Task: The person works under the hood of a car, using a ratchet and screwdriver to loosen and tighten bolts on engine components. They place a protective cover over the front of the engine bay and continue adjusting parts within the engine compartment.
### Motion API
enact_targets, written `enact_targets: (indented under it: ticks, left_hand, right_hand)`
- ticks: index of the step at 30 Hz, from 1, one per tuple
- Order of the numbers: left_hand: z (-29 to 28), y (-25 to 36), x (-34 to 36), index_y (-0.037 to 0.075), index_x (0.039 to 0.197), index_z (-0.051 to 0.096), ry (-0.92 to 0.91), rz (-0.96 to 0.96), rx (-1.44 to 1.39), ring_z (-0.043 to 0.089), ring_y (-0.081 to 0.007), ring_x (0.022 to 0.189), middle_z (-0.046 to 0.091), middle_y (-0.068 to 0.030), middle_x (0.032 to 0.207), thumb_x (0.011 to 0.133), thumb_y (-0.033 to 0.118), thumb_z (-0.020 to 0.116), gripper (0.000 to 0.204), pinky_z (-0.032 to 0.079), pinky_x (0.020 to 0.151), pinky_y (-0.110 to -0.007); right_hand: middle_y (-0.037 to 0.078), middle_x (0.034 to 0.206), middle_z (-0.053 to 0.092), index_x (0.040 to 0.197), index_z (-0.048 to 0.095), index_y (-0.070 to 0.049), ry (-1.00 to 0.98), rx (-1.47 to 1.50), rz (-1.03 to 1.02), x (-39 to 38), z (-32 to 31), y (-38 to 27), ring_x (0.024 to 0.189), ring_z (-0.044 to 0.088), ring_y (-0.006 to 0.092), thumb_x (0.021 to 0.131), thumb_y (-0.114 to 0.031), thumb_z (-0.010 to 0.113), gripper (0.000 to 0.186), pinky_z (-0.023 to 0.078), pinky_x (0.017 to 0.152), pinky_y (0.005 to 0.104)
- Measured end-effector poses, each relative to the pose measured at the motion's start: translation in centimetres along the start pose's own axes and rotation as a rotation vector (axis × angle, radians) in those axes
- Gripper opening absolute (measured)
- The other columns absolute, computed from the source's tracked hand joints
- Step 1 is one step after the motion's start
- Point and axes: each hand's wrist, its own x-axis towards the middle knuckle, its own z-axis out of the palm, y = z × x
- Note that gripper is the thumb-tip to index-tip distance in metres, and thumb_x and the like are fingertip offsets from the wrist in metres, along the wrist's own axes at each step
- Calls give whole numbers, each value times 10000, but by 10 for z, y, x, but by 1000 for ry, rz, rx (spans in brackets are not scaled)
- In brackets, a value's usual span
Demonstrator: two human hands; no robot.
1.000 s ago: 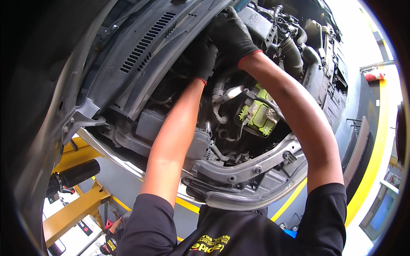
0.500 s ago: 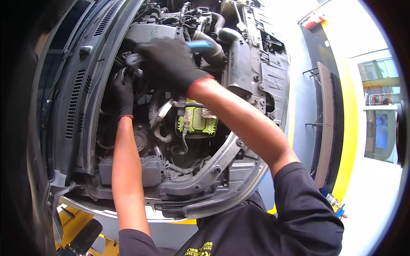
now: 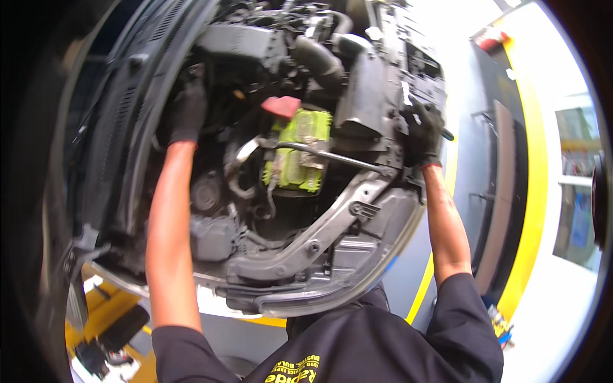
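My left hand (image 3: 187, 112), in a black glove, reaches deep into the engine bay (image 3: 211, 150) beside the cowl. Its fingers are dark and blurred against the parts around a small metallic fitting (image 3: 195, 69), so their grip cannot be made out. Over the front edge of the bay, my right hand (image 3: 423, 131), also gloved, is closed round a hand tool (image 3: 448, 135). The end of its handle sticks out to the right of the fist; the rest is hidden, so its kind does not show. A bright metallic piece (image 3: 407, 94) shows just above the fingers.
A green-topped battery (image 3: 297, 169) sits mid-bay under a hold-down bar (image 3: 335, 156), with a red cover (image 3: 281, 106) behind it. A grey engine cover (image 3: 236, 41) and an air duct (image 3: 319, 62) lie farther back. A bench (image 3: 497, 191) stands right of the car.
My right hand has swung from beside my left hand out to the front edge of the bay, carrying the tool. My left hand stays deep in the bay. The view has shifted slightly.
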Motion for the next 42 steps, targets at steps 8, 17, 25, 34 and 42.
enact_targets:
  ticks: [8,17,25,34,42]
  left_hand:
    - [-36,3,13,55,1178,737,-282,-139,-215,818,-420,858,808,-262,1135,1043,127,588,214,673,746,-515]
    - [-38,24,22,58,1059,817,-332,-437,-312,803,-474,944,811,-261,1014,1037,265,589,308,642,841,-592]
    - [-13,20,15,29,984,825,-200,-596,-459,773,-511,977,788,-294,1005,1015,348,642,369,606,901,-621]
    - [-33,30,28,-1,883,820,-242,-616,-418,784,-492,947,792,-285,956,998,330,642,393,621,882,-586]
    - [-30,12,-3,35,1234,742,-67,-626,-547,765,-482,1031,806,-256,1081,1013,333,717,372,574,887,-582]
  right_hand:
    - [161,1161,739,1372,771,-122,-88,44,22,-4,1,-18,1101,669,404,1050,-339,735,390,496,955,548]
    - [185,1197,688,1273,743,-117,-76,-13,20,-6,-10,-26,1172,629,425,1061,-325,689,301,481,1003,570]
    - [167,1215,682,1270,737,-127,-91,6,59,-7,-7,-23,1180,629,425,1008,-325,722,329,481,1014,568]
    - [160,1222,682,1269,736,-139,-106,-2,69,-8,-4,-15,1198,625,418,998,-327,729,329,484,1022,570]
    - [167,1219,682,1254,736,-113,-143,-36,-39,-7,-13,-22,1150,624,429,1005,-275,729,298,497,1004,569]
